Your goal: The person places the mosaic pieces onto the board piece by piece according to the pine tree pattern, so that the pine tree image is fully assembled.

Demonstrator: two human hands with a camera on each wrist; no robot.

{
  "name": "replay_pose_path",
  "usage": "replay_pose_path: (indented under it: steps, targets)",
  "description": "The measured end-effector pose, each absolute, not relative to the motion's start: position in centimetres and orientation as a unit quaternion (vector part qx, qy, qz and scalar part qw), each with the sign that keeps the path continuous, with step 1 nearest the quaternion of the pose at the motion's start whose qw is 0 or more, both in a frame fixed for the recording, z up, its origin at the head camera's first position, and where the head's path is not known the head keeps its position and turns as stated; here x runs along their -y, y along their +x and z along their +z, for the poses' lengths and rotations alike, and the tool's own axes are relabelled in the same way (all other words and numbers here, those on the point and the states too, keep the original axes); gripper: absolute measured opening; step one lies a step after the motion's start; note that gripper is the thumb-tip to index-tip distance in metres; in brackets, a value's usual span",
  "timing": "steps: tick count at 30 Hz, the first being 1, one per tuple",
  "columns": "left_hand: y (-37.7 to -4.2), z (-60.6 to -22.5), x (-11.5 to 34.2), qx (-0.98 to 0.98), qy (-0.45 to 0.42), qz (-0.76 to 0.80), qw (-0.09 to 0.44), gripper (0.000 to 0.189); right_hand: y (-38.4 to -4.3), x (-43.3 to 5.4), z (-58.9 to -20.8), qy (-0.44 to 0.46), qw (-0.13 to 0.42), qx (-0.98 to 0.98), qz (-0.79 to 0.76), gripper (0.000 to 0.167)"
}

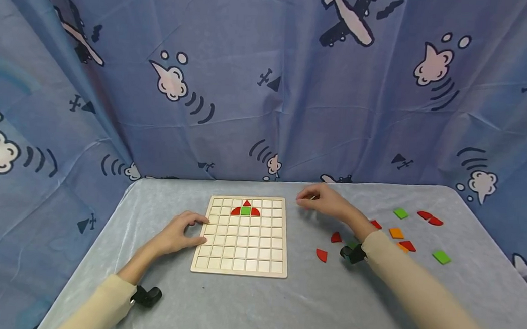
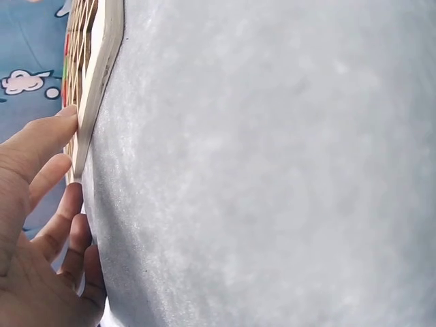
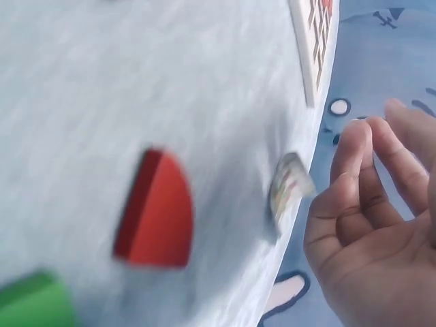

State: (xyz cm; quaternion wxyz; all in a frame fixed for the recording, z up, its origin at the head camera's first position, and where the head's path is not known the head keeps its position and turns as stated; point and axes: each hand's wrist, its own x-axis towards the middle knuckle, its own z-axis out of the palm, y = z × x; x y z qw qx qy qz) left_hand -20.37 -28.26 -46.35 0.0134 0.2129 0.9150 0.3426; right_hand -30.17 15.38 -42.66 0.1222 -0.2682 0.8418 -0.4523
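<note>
A square wooden grid board [image 1: 241, 238] lies on the table, with a red triangle [image 1: 247, 203], a green square [image 1: 245, 211] and two red quarter-circle pieces [image 1: 235, 211] in its upper rows. My left hand [image 1: 181, 233] rests at the board's left edge, thumb and fingers spread and touching the frame. To the right of the board's upper corner, my right hand [image 1: 322, 200] is held with bent fingers, tips close together; whether a piece is between them is hidden. Beside it in the right wrist view is a small, pale, curled scrap [image 3: 289, 191] with coloured marks.
Several loose pieces lie on the right: red quarter circles [image 1: 321, 255], green squares [image 1: 441, 257] and orange squares [image 1: 396, 233]. Some lie under or beside the right forearm. A patterned blue curtain [image 1: 268, 84] hangs behind the grey-covered table [image 1: 236, 309].
</note>
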Motion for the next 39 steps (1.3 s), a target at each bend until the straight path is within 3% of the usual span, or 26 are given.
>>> replay_pose_path:
  steps: [14,39]
  targets:
    - [-20.5,-46.4,28.2,-0.914,0.213,0.346,0.014,0.043,-29.4,-21.2,-42.0,-0.21,0.1,-0.866,-0.442,0.032]
    - [-20.4,-46.6,28.5,-0.914,0.212,0.345,0.015,0.044,-25.2,-27.8,-42.8,-0.199,0.144,-0.859,-0.45,0.03]
